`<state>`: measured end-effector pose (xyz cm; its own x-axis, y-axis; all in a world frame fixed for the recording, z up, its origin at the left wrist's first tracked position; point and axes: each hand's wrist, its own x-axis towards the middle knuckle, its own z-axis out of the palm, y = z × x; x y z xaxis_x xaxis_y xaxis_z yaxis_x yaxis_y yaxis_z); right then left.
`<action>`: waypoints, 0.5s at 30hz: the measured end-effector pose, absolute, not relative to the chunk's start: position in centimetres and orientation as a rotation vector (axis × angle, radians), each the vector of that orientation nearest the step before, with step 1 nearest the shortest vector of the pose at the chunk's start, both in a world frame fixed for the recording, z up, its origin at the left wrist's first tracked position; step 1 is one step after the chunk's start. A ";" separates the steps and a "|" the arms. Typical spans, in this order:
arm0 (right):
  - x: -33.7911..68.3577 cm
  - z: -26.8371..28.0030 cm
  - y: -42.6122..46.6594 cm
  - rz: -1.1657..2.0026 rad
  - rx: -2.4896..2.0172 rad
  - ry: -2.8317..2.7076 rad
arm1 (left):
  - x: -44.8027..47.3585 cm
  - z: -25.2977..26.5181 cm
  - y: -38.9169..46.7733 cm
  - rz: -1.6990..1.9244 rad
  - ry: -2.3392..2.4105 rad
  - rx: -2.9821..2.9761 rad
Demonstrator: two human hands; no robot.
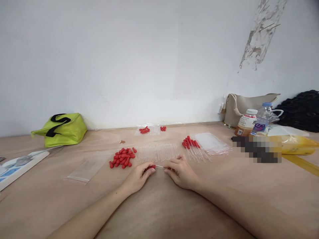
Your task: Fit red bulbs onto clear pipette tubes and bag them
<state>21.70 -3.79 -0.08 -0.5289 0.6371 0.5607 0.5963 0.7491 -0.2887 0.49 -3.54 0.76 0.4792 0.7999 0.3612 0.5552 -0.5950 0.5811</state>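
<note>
Near the middle of the table, my left hand (pixel 141 176) pinches a red rubber bulb (pixel 151 167), mostly covered by the fingers. A clear glass tube (pixel 159 167) runs from the bulb to my right hand (pixel 181 172), whose fingers are closed on its other end. Just beyond the hands lies a row of clear tubes (pixel 157 152) side by side. To its left is a heap of loose red bulbs (pixel 122 158). On the right, several droppers with red bulbs (pixel 191 142) fitted on their tubes lie in a bunch.
Flat zip bags lie at left (pixel 87 166) and right (pixel 211 142). By the wall is a bag of bulbs and tubes (pixel 154 130). A green bag (pixel 66 129) and power strip (pixel 23 167) are left; bottles (pixel 246 122), a grey bag (pixel 249 103) and yellow package (pixel 296 144) stand right.
</note>
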 end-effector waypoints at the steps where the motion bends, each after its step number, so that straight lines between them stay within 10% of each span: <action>1: 21.7 -0.1 -3.7 0.073 -0.910 -2.291 | 0.4 0.7 -3.5 0.859 1.136 2.349; 15: 21.6 -1.3 -2.1 -0.015 -0.818 -2.377 | 0.3 0.9 -3.7 0.774 1.084 2.521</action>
